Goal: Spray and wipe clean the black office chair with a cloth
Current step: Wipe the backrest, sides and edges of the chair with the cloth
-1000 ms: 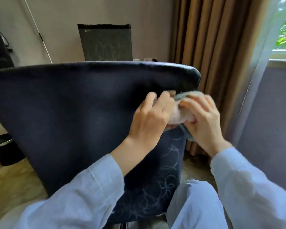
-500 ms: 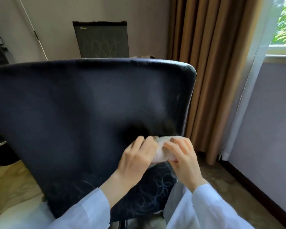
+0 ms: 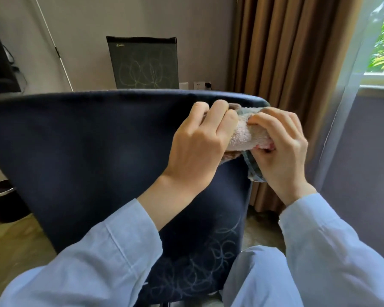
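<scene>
Well, chair (image 3: 87, 151): dark fabric, curved top, pale swirls low;
cloth (image 3: 242, 136): pinkish terry, bunched;
left hand (image 3: 200, 142): fingers curled round cloth;
right hand (image 3: 284, 147): fingers pinching cloth

2 loose light-blue sleeves (image 3: 111, 251), with matching light-blue trousers (image 3: 259, 278).

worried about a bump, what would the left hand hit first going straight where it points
Left hand meets the pinkish cloth it grips, then likely the right hand; depth unclear.
</scene>
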`<move>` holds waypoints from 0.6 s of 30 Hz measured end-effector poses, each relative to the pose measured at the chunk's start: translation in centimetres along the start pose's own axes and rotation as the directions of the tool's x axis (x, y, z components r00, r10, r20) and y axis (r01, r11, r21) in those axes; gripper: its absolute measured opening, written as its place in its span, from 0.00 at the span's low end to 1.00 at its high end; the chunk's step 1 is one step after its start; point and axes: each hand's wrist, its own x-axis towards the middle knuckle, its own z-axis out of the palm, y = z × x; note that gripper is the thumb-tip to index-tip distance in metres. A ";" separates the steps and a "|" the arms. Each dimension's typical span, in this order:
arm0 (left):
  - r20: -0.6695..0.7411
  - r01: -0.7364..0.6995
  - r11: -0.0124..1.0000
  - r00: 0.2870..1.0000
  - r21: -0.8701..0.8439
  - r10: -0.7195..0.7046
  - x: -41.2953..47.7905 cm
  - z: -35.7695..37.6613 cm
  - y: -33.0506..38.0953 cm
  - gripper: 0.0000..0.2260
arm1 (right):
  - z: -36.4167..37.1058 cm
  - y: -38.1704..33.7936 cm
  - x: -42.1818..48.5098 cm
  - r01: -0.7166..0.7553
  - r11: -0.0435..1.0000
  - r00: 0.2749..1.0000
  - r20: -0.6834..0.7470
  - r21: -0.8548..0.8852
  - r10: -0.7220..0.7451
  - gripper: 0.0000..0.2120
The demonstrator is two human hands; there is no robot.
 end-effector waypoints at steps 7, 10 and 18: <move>0.069 -0.052 0.998 0.996 0.048 0.049 -11.1 4.1 0.5 0.09 | 3.6 -0.4 -11.2 -0.142 0.989 0.966 0.225 0.040 0.130 0.13; 0.183 -0.104 0.994 0.978 0.025 0.098 -16.2 5.0 1.6 0.07 | 4.1 -1.9 -17.1 -0.236 0.970 0.912 0.357 0.051 0.203 0.12; 0.265 -0.122 0.992 0.956 -0.039 0.128 -15.0 3.2 0.6 0.08 | 3.0 -3.2 -15.4 -0.211 0.976 0.919 0.351 0.051 0.181 0.23</move>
